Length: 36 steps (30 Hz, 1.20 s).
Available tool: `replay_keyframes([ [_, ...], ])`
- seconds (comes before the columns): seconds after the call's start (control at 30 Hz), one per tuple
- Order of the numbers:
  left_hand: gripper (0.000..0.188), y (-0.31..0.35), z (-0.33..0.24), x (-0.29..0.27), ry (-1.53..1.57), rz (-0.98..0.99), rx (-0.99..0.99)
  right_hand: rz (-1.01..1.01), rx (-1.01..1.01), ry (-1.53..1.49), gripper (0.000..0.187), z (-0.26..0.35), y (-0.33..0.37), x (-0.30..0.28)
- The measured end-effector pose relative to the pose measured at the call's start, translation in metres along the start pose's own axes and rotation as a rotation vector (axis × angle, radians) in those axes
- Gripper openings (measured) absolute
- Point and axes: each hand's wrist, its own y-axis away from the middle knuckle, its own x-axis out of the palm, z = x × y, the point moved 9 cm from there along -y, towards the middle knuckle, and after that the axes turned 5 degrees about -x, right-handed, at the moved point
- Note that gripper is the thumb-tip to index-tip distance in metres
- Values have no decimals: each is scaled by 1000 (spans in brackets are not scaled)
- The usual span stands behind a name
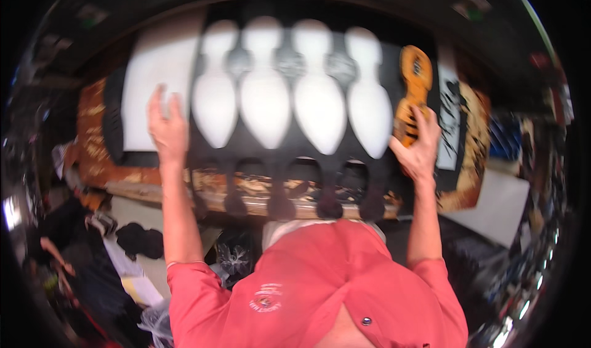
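Observation:
My right hand (pixel 420 142) grips the lower part of an orange-yellow, sole-shaped form (pixel 416 71) with dark slots, its fingers curled over it. The form rests at the right side of a black sheet (pixel 337 132). To its left, several white sole-shaped areas (pixel 266 111) stand in a row; I cannot tell whether they are pieces or openings. My left hand (pixel 166 123) is open, fingers apart and slightly blurred, over the right part of a plain white sheet (pixel 148 102). Nothing shows in its fingers.
Cut-outs along the sheet's near edge show the worn wooden table (pixel 252 185). A marked white strip (pixel 449 126) lies right of the form. A pale board (pixel 498 206) leans at the lower right. Clear plastic (pixel 234 259) lies below the table edge. Another person's arm (pixel 56 256) shows at left.

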Motion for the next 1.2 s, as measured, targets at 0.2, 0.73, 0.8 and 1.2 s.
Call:
replay_keyframes([
  [0.2, 81, 191, -239, 207, 0, 716, 475, -7, 34, -87, 80, 3, -3, -5],
  [0.73, 75, 138, -219, 222, -124, 519, 514, -27, -72, -171, 76, 1, -50, 6],
  [0.8, 76, 138, -219, 222, -131, 522, 531, -25, -61, -208, 76, -1, -52, 8],
  [1.2, 76, 140, -222, 217, -65, 497, 522, -69, -194, -127, 74, 7, -56, 9],
])
